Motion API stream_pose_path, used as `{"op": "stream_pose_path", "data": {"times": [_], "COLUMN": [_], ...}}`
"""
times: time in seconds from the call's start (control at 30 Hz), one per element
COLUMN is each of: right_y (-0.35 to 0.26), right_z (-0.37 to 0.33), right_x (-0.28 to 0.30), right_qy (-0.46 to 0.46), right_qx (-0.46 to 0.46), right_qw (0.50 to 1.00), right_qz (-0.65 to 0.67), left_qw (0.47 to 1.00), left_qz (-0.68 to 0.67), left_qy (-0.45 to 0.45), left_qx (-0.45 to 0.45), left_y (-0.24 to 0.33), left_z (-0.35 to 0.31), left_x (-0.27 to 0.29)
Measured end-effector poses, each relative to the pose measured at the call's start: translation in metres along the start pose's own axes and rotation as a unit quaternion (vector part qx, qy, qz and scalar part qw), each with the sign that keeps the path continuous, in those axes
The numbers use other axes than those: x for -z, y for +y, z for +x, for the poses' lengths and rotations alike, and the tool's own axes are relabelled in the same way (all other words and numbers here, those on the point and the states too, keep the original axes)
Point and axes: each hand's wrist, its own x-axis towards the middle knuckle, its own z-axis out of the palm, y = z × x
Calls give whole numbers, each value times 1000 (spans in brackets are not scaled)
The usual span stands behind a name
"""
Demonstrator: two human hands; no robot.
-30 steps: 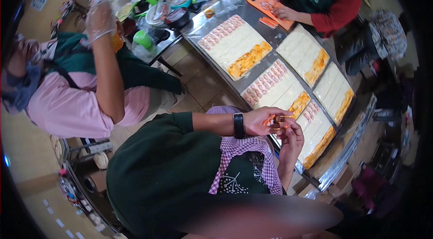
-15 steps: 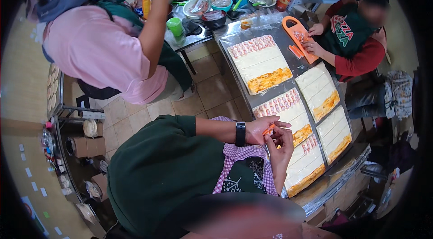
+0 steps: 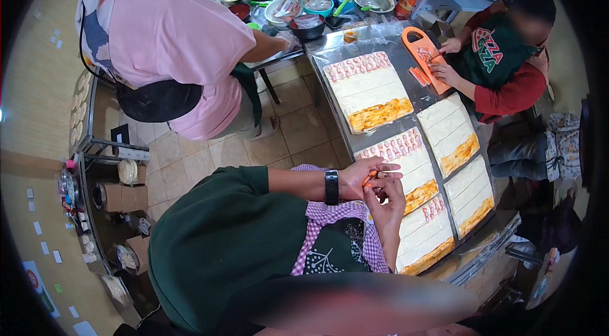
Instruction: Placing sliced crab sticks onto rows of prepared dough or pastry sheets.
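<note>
One big metal worktop (image 3: 371,42) fills much of the right side of the view. A person in a pink top (image 3: 171,32) stands left of it, with one arm out toward a crowd of bowls (image 3: 307,26). A person with red sleeves (image 3: 507,98) stands on the far side. Five flat dough sheets (image 3: 361,92) lie on the worktop, each with an orange-yellow strip along one end. Three of them also have rows of pink and white pieces at the other end. An orange board (image 3: 439,87) lies under the hands of the person with red sleeves. The left hand (image 3: 356,179) is near a middle dough sheet, and its grip is curled loosely around small orange bits. The right hand (image 3: 388,204) is just beside it, fingertips at the bits; I cannot tell if its grip pinches one. A dark watch (image 3: 331,187) is on the left wrist. Orange sticks (image 3: 419,76) lie beside the board. Smallest are the orange bits (image 3: 370,177), in the left palm.
</note>
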Motion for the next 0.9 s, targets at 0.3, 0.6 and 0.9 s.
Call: {"op": "stream_pose_path", "data": {"times": [0.3,0.6,0.9], "right_y": [12,41,140], "right_z": [-6,-18,-90], "right_x": [9,46,98], "right_qy": [59,179,388], "right_qx": [-93,-183,-241], "right_qw": [975,927,886], "right_qz": [192,275,85], "left_qw": [1000,997,995], "left_qz": [-3,18,10], "left_qy": [29,70,43], "left_qx": [-3,9,90], "left_y": [-8,-8,6], "left_z": [8,9,9], "left_x": [11,0,8]}}
